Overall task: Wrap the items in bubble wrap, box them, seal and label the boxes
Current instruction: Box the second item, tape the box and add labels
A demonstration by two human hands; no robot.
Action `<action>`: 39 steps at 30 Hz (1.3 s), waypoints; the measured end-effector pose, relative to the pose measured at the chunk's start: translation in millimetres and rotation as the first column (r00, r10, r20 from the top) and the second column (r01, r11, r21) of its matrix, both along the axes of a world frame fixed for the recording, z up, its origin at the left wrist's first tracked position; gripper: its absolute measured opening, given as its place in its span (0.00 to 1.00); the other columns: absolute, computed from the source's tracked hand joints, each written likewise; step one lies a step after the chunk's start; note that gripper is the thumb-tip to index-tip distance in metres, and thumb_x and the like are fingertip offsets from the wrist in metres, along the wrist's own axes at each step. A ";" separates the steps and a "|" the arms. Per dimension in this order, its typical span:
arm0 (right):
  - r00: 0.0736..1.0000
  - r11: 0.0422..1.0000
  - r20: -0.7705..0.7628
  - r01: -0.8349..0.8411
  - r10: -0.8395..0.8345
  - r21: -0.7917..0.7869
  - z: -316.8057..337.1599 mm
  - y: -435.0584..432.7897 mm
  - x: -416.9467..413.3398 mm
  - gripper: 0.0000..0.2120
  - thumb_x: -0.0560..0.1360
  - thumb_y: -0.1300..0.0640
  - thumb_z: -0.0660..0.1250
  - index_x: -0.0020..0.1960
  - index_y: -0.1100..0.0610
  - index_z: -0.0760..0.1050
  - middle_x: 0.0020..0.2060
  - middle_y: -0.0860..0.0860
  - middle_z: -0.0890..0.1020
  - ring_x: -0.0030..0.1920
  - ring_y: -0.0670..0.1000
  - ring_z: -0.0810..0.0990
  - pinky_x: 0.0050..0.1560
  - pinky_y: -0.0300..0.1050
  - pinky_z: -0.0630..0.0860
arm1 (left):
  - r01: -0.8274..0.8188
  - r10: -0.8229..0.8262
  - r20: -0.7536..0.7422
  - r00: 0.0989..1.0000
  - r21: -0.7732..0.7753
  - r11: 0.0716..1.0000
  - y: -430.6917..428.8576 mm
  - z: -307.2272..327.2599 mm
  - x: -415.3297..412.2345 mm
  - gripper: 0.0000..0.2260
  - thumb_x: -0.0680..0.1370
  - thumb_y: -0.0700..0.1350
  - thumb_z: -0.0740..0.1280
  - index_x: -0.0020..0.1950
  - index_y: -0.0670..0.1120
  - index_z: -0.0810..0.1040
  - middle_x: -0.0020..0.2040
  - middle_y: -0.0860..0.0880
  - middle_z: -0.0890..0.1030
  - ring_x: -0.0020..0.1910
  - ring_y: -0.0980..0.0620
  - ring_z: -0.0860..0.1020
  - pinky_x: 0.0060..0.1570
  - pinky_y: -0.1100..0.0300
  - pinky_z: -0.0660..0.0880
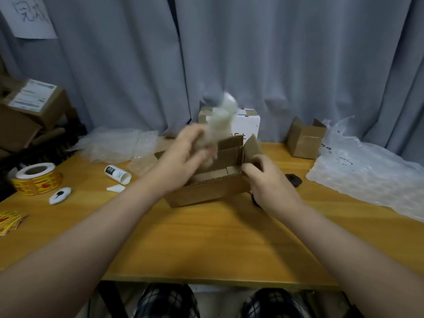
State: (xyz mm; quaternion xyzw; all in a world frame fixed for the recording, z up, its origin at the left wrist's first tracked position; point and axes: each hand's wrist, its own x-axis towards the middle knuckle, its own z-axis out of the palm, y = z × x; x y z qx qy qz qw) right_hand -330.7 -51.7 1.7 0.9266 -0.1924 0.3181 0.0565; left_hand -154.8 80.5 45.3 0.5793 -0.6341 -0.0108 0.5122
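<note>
The wrapped bundle [221, 125] is in the left hand [183, 154], whose fingers curl round its lower end, directly above the open box [206, 193] on the worktop [206, 237]. Though blurred, the bundle stands nearly upright, its long axis tilting up and slightly right. The right hand [268, 180] grips the box's right end below the raised flap [252, 146]. The bundle probably needs laying flat along the box's length, which runs left to right.

A bubble-wrapped item [220, 126] — blurred, upright — above the open cardboard box [206, 191].
</note>
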 end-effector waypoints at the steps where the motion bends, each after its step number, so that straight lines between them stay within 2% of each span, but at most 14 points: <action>1: 1.000 1.000 -0.025 -0.014 0.014 0.002 -3.7 1.5 -2.6 0.11 0.77 0.59 0.60 0.59 0.54 0.68 0.59 0.53 0.72 0.54 0.55 0.73 0.49 0.53 0.76 | -0.008 -0.005 0.091 0.996 0.133 0.991 0.6 -3.4 2.2 0.09 0.76 0.47 0.63 0.55 0.59 0.70 0.52 0.48 0.76 0.51 0.50 0.77 0.52 0.53 0.75; 3: 0.992 1.000 -0.123 -0.015 0.014 -0.006 -9.8 4.4 -8.8 0.17 0.79 0.56 0.56 0.67 0.55 0.65 0.68 0.55 0.67 0.62 0.58 0.72 0.56 0.53 0.74 | -0.143 0.061 0.280 0.958 0.282 0.949 2.8 -10.2 5.5 0.10 0.77 0.49 0.65 0.58 0.55 0.71 0.52 0.52 0.75 0.50 0.52 0.75 0.50 0.53 0.74; 7: 0.980 1.000 -0.199 -0.017 0.017 0.003 -14.5 14.4 -21.6 0.07 0.74 0.58 0.67 0.42 0.61 0.71 0.65 0.70 0.70 0.53 0.67 0.78 0.35 0.57 0.80 | -0.377 0.196 0.484 0.853 0.311 0.872 8.8 -10.4 3.6 0.12 0.79 0.47 0.63 0.63 0.51 0.71 0.56 0.50 0.75 0.53 0.50 0.73 0.52 0.55 0.70; 11: 0.977 1.000 -0.214 0.000 -0.003 -0.012 -10.7 17.4 -23.2 0.07 0.72 0.58 0.72 0.40 0.59 0.74 0.64 0.69 0.72 0.50 0.66 0.79 0.37 0.56 0.80 | -0.570 0.240 0.703 0.669 0.278 0.773 12.8 -5.4 7.0 0.13 0.80 0.49 0.61 0.64 0.52 0.70 0.57 0.47 0.74 0.56 0.46 0.72 0.47 0.56 0.66; 14: 0.968 0.999 -0.248 0.018 -0.029 -0.048 -3.8 19.6 -20.4 0.07 0.66 0.55 0.74 0.39 0.58 0.79 0.61 0.67 0.76 0.44 0.61 0.79 0.38 0.50 0.77 | -0.639 0.196 0.762 0.617 0.341 0.689 10.3 -6.0 5.3 0.15 0.79 0.52 0.63 0.65 0.54 0.72 0.60 0.47 0.71 0.60 0.47 0.70 0.46 0.58 0.67; 18: 0.943 0.997 -0.327 0.051 -0.065 -0.053 5.7 23.7 -8.7 0.16 0.68 0.48 0.64 0.49 0.55 0.83 0.68 0.64 0.71 0.55 0.60 0.75 0.50 0.51 0.73 | -0.581 0.106 0.712 0.694 0.467 0.667 -11.8 -7.9 2.1 0.17 0.76 0.51 0.68 0.63 0.50 0.76 0.59 0.48 0.74 0.57 0.47 0.74 0.54 0.53 0.74; 22: 0.925 0.992 -0.360 0.096 -0.118 -0.080 15.7 23.7 -4.5 0.19 0.74 0.44 0.60 0.61 0.49 0.77 0.76 0.57 0.59 0.66 0.56 0.64 0.59 0.48 0.66 | -0.561 0.120 0.677 0.726 0.483 0.673 -19.2 -12.5 2.8 0.23 0.77 0.56 0.64 0.70 0.50 0.70 0.66 0.47 0.75 0.64 0.47 0.73 0.60 0.52 0.73; 26: 0.881 0.970 -0.407 0.229 -0.242 -0.083 22.7 10.5 -3.8 0.20 0.75 0.44 0.59 0.63 0.49 0.76 0.74 0.55 0.63 0.66 0.56 0.64 0.62 0.50 0.65 | -0.538 0.228 0.668 0.708 0.302 0.787 -3.5 -7.5 10.8 0.20 0.79 0.59 0.56 0.62 0.49 0.77 0.57 0.49 0.80 0.55 0.50 0.76 0.50 0.59 0.72; 28: 0.849 0.945 -0.416 0.306 -0.326 -0.115 25.5 4.3 -0.4 0.21 0.74 0.42 0.58 0.62 0.49 0.76 0.69 0.53 0.70 0.66 0.56 0.64 0.66 0.54 0.61 | -0.525 0.194 0.714 0.673 0.277 0.805 3.4 -9.0 21.3 0.21 0.79 0.60 0.55 0.60 0.49 0.78 0.56 0.50 0.80 0.56 0.50 0.75 0.55 0.58 0.70; 30: 0.855 0.934 -0.376 0.332 -0.356 -0.129 28.9 5.4 10.1 0.22 0.73 0.38 0.57 0.59 0.49 0.74 0.66 0.52 0.72 0.71 0.59 0.61 0.71 0.63 0.48 | -0.503 0.114 0.717 0.688 0.358 0.786 6.7 -15.7 35.7 0.22 0.79 0.60 0.55 0.65 0.49 0.75 0.64 0.48 0.75 0.67 0.49 0.68 0.66 0.55 0.63; 32: 0.908 0.956 -0.303 0.266 -0.291 -0.120 33.9 13.9 29.3 0.22 0.72 0.36 0.57 0.58 0.49 0.71 0.69 0.51 0.69 0.75 0.59 0.56 0.71 0.65 0.38 | -0.369 0.068 0.567 0.821 0.435 0.821 6.8 -20.9 44.5 0.21 0.80 0.57 0.58 0.70 0.49 0.70 0.71 0.49 0.69 0.72 0.52 0.62 0.70 0.58 0.58; 35: 0.976 0.997 -0.204 0.064 -0.071 -0.042 48.1 29.4 71.8 0.15 0.74 0.38 0.58 0.53 0.48 0.69 0.66 0.47 0.72 0.74 0.54 0.58 0.73 0.60 0.40 | -0.250 0.164 0.336 0.927 0.231 0.940 5.2 -14.6 57.2 0.14 0.80 0.51 0.59 0.65 0.49 0.73 0.61 0.52 0.75 0.60 0.56 0.72 0.61 0.60 0.69; 37: 0.988 0.999 -0.154 -0.012 0.019 0.042 58.6 34.4 106.7 0.12 0.76 0.42 0.58 0.52 0.49 0.69 0.59 0.47 0.75 0.69 0.52 0.64 0.74 0.57 0.45 | -0.351 0.306 0.275 0.911 0.132 0.927 5.8 -6.7 81.9 0.11 0.80 0.47 0.60 0.61 0.48 0.75 0.56 0.52 0.76 0.56 0.55 0.73 0.57 0.62 0.69; 39: 0.988 0.993 -0.148 -0.036 0.053 0.115 67.0 32.6 143.8 0.10 0.77 0.46 0.59 0.53 0.51 0.71 0.56 0.48 0.76 0.65 0.52 0.68 0.73 0.54 0.49 | -0.491 0.426 0.344 0.837 0.127 0.862 8.9 -1.0 118.7 0.10 0.79 0.44 0.62 0.59 0.45 0.76 0.56 0.47 0.75 0.57 0.50 0.73 0.56 0.64 0.65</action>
